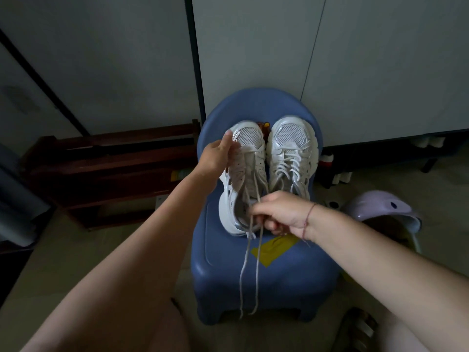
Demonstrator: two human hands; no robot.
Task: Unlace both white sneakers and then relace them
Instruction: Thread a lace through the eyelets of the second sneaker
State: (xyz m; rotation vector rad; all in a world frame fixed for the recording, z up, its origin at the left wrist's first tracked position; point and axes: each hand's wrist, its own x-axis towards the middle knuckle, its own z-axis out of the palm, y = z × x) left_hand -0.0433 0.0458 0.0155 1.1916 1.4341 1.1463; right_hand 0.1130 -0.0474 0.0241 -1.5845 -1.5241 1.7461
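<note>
Two white sneakers stand side by side on a blue plastic chair [279, 270], toes pointing away from me. The left sneaker [250, 138] is mostly unlaced, with its lace running only through the eyelets near the toe. My left hand [215, 158] grips that shoe's left side near the toe. My right hand [276, 212] sits over the shoe's heel opening and pinches the two strands of its grey-white lace [250, 265], whose ends hang down past the chair's front edge. The right sneaker [291, 153] is fully laced and untouched.
A yellow patch [274, 250] marks the chair seat. A dark wooden rack [106, 168] stands at the left, a pale lilac stool [380, 207] at the right. Grey wall panels rise behind the chair. A sandal [357, 329] lies on the floor at the lower right.
</note>
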